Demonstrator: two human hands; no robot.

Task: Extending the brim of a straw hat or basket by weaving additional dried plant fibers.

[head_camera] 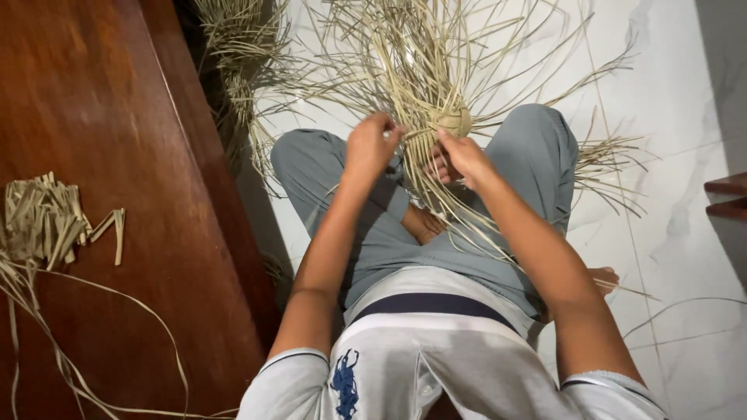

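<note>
While gripped by left hand (372, 145) and right hand (461, 155): pale straw weaving (454, 120) (small woven knot, long loose strands splayed outward).

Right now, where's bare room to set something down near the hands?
Free: the dark wooden surface above the cut strip pile, and the white floor at far right, short of the wooden step. Crowded: around left hand and right hand, where the half-woven piece fans loose strands over the lap and floor ahead.
</note>
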